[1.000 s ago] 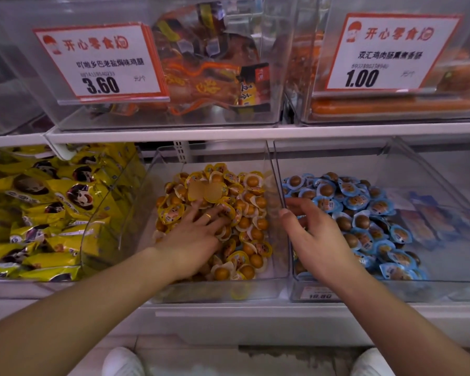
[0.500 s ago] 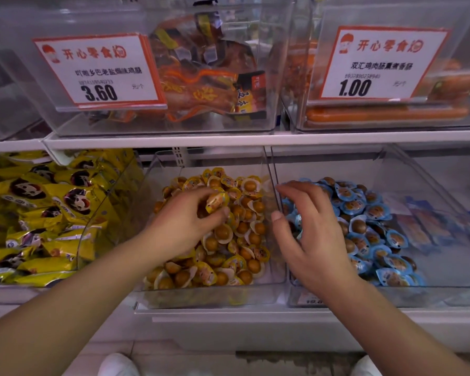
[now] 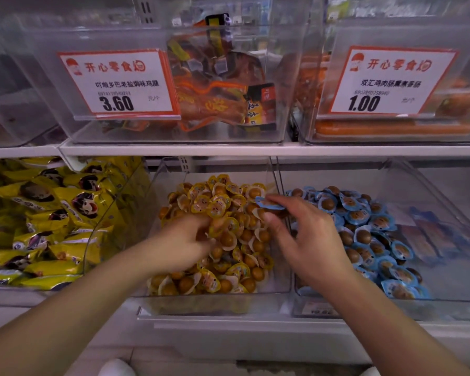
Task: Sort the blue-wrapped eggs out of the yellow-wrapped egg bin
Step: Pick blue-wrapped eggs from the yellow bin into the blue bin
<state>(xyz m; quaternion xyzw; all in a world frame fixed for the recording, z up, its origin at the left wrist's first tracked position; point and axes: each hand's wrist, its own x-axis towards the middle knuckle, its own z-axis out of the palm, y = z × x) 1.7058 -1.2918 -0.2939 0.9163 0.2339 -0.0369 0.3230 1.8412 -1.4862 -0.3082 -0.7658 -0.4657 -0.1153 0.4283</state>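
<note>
One blue-wrapped egg (image 3: pixel 269 204) pinched in right hand (image 3: pixel 307 240) over yellow bin (image 3: pixel 215 302), left hand (image 3: pixel 185 240) gripping yellow eggs (image 3: pixel 223 229), no other blue strays visible.

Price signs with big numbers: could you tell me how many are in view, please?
2: the 3.60 sign on the upper left bin, the 1.00 sign on the upper right bin.

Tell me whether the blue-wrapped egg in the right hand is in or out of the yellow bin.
Out: the blue-wrapped egg is pinched in the right hand, lifted above the yellow-wrapped eggs near the divider.
</note>
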